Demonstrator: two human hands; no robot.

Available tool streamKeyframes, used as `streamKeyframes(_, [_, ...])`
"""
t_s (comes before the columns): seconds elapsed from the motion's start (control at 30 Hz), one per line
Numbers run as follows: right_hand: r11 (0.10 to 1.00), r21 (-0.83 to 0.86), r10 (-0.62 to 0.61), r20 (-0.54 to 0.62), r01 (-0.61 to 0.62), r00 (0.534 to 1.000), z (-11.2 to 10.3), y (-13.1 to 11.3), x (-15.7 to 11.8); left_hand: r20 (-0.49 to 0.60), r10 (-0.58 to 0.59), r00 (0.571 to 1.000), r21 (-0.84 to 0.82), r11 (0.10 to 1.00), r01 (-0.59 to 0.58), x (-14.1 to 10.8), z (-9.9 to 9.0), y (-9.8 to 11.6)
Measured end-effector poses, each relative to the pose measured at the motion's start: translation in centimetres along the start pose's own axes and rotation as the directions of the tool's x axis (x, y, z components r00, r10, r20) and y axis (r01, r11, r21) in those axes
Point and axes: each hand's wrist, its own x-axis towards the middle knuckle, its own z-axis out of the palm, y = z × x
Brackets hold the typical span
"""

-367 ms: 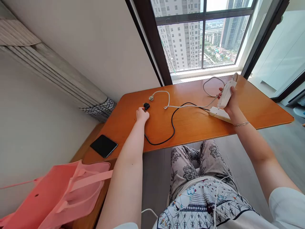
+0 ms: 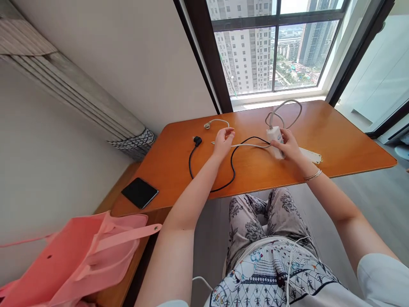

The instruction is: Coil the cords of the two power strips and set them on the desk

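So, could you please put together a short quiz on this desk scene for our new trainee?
1. True or false: the right hand grips a white plastic power strip.
2. Which cable does the left hand pinch? A) thin black cable B) white cable C) neither
3. What flat dark thing lies on the orange wooden desk at its near left corner, beside the pink fabric bag?

Key:
1. True.
2. B; the black plug lies apart from that hand.
3. A black rectangular phone, screen dark.
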Motion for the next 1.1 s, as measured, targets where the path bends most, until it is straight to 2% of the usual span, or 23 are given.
streamKeyframes(0.07, [0.992,-0.121,-0.026,0.002,0.026,1.0,1.2,-0.1,-0.5,0.142,0.007,0.99,-0.267,0.963,0.032,-0.9,2.3,1.8])
streamKeyframes(0.13, [0.983,-0.177,-0.045,0.044,0.052,0.998,2.1,-0.3,-1.1,0.271,0.002,0.963,-0.465,0.876,0.129,-1.8,3.9,3.2])
streamKeyframes(0.2, [0.981,-0.175,-0.062,0.113,0.081,0.992,2.6,-0.8,-1.6,0.352,-0.009,0.936,-0.556,0.803,0.216,-2.6,4.7,4.2])
streamKeyframes(0.3, [0.989,-0.11,-0.08,0.156,0.098,0.985,2.5,-1.3,-1.6,0.364,-0.05,0.93,-0.604,0.748,0.276,-3.3,4.8,5.2])
streamKeyframes(0.37, [0.989,-0.112,-0.084,0.093,0.094,0.992,2.1,-1.4,-1.3,0.333,-0.07,0.94,-0.645,0.71,0.282,-3.6,4.2,5.5])
streamKeyframes(0.43, [0.98,-0.174,-0.094,0.009,0.094,0.996,1.4,-1.4,-1.0,0.297,-0.071,0.952,-0.687,0.676,0.265,-3.9,3.5,5.6])
streamKeyframes(0.5, [0.96,-0.257,-0.126,-0.027,0.115,0.992,0.8,-1.2,-0.8,0.263,-0.064,0.963,-0.706,0.668,0.237,-4.2,2.6,5.7])
streamKeyframes(0.6, [0.923,-0.354,-0.155,0.016,0.15,0.988,0.1,-0.9,-0.9,0.217,-0.048,0.975,-0.714,0.673,0.192,-4.7,1.1,6.0])
streamKeyframes(0.7, [0.892,-0.429,-0.098,0.118,0.14,0.988,-0.2,-0.9,-1.1,0.176,-0.037,0.984,-0.738,0.656,0.157,-5.4,-0.3,6.7])
streamKeyframes(0.8, [0.893,-0.445,0.008,0.17,0.069,0.985,-0.5,-1.5,-0.5,0.153,-0.049,0.987,-0.786,0.599,0.152,-6.3,-1.7,7.6])
streamKeyframes(0.87, [0.912,-0.407,0.01,0.145,0.05,0.989,-1.2,-2.1,0.5,0.147,-0.072,0.987,-0.82,0.549,0.162,-7.0,-2.5,8.2])
streamKeyframes(0.97, [0.873,-0.461,-0.174,0.009,0.158,0.985,-3.1,-3.1,2.9,0.142,-0.096,0.985,-0.867,0.469,0.171,-8.0,-3.7,8.5])
streamKeyframes(1.03, [0.789,-0.576,-0.332,-0.108,0.213,0.937,-4.8,-3.5,4.6,0.13,-0.107,0.986,-0.89,0.426,0.163,-8.6,-4.3,8.4])
streamKeyframes(1.07, [0.746,-0.633,-0.375,-0.141,0.208,0.916,-5.6,-3.6,5.4,0.123,-0.116,0.986,-0.897,0.412,0.16,-8.8,-4.5,8.3])
streamKeyframes(1.1, [0.704,-0.69,-0.369,-0.157,0.165,0.916,-6.3,-3.6,6.0,0.12,-0.126,0.985,-0.9,0.404,0.162,-8.9,-4.7,8.1])
